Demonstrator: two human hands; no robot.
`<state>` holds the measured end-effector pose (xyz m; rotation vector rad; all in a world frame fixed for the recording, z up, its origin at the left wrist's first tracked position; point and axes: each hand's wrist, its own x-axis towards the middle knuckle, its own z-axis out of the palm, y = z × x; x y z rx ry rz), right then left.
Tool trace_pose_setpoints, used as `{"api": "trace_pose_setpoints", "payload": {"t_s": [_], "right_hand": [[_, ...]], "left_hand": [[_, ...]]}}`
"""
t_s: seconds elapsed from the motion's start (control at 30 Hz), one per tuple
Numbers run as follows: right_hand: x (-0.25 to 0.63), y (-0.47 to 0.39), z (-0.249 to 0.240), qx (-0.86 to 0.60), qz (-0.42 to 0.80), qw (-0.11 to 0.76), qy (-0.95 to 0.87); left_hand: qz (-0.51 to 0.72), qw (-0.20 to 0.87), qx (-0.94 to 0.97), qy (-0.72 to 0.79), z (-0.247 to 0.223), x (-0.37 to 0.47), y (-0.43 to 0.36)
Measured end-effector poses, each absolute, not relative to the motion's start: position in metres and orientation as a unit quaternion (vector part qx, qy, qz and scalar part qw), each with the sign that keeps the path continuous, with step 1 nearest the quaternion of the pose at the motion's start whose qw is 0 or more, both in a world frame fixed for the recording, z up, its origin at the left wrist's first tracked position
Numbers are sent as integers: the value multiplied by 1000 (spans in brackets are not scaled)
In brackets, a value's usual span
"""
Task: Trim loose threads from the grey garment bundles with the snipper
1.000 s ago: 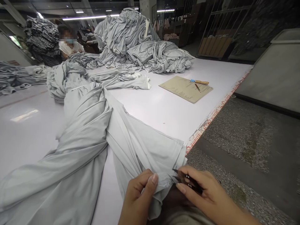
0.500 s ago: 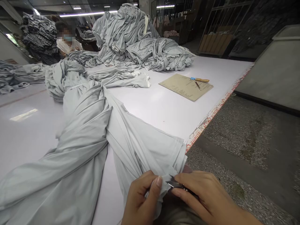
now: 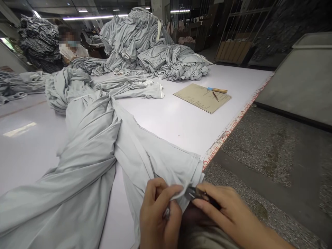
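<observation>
A pale grey garment (image 3: 153, 145) drapes over the front of the table, one hemmed end hanging at the table's corner near me. My left hand (image 3: 160, 211) is closed on the edge of that fabric, pinching a fold between thumb and fingers. In my right hand (image 3: 220, 207) I grip small black thread snips (image 3: 201, 196), their blades pointing left against the fabric edge. The blades are smeared by motion, so whether they are parted does not show. Other grey cloth (image 3: 85, 148) lies twisted on the left, joined to the same heap.
A large pile of grey garments (image 3: 135, 34) stands at the back of the white table (image 3: 166, 117). A cardboard sheet (image 3: 199, 98) carries a wooden-handled tool (image 3: 219, 90) and a pen (image 3: 215, 96). A masked person (image 3: 72, 48) is behind. A grey bin (image 3: 301, 79) stands right.
My left fingers have shifted their pinch and lifted a fold of the fabric edge. The snips have tilted and come up against the cloth. The view has turned slightly.
</observation>
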<state>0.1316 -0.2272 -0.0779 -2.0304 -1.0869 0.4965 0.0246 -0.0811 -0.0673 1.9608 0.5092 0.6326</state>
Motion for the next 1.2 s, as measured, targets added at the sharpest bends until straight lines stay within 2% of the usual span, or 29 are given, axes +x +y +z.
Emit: {"api": "trace_pose_setpoints", "payload": {"t_s": [0.07,0.13,0.23,0.3,0.37,0.47,0.6,0.67,0.73,0.97,1.03,1.1,1.2], "right_hand": [[140,-232,-79,-799,201,418,-382],[148,-237,-79,-805,186,445,-345],[153,-243,-78,-816,147,471,-302],[154,-245,-78,-814,133,488,-285],[154,-246,-78,-812,128,498,-277],[156,-247,-82,-810,137,503,-270],[155,-238,-89,-783,177,533,-268],[151,-226,-91,-759,209,548,-283],[146,-213,-92,-739,229,548,-319],[129,-197,-86,-742,211,497,-397],[126,-202,-85,-746,204,478,-417],[123,-206,-84,-747,211,463,-428],[121,-212,-84,-757,225,442,-425]], "left_hand": [[283,474,819,155,-68,38,-82],[206,498,834,118,-73,58,-84],[58,451,873,178,-88,95,-88],[19,402,889,220,-100,115,-91],[9,403,888,222,-108,124,-91],[-4,442,875,196,-103,113,-84],[-12,597,779,189,-74,69,-75],[-8,640,739,212,-63,49,-74],[13,627,745,228,-59,33,-75],[183,434,828,303,-73,25,-85],[224,477,789,317,-73,30,-91],[249,567,728,294,-71,34,-96],[239,667,660,250,-70,34,-98]]}}
